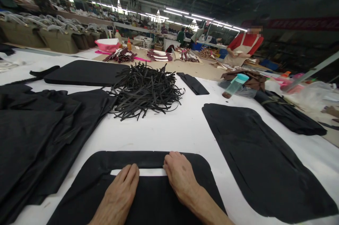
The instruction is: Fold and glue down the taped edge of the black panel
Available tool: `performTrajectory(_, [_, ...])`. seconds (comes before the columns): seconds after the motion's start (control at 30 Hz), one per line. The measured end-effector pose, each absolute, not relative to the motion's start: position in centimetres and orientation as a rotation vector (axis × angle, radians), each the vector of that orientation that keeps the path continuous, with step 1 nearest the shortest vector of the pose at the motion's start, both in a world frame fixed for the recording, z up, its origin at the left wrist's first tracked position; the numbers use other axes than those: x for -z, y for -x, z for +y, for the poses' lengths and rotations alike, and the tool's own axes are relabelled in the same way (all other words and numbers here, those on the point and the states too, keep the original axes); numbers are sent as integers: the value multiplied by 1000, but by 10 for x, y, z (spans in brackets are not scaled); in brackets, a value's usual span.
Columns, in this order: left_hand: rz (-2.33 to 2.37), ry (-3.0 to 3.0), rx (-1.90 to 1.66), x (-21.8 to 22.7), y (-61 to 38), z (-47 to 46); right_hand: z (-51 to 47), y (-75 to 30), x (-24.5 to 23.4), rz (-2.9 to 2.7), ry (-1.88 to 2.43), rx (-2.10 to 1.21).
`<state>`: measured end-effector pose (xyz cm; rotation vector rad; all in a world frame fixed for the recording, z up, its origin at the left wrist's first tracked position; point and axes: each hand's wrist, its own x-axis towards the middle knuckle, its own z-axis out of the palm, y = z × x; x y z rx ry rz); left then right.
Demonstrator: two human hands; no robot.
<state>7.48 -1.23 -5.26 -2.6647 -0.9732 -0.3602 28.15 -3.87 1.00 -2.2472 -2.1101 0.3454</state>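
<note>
Black panel [152, 200] with a long slot [152, 172] lies flat on the white tabletop [159, 133], closest to the camera. Left hand [120, 189] rests on it, fingers together across the slot; right hand [182, 175] curls over the far band [145, 159], though whether either pinches it, I cannot tell. Light, even pressure on both sides should help keep the band from puckering. Beyond lies a heap of black strips [148, 92]; under tube lights [189, 13] stands an aproned person [243, 45]
</note>
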Motion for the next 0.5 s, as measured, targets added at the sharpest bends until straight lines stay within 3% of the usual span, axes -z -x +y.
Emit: performTrajectory(0.5, [-1058, 2662, 86, 29, -98, -21, -23, -277, -24, -2115, 2379, -460])
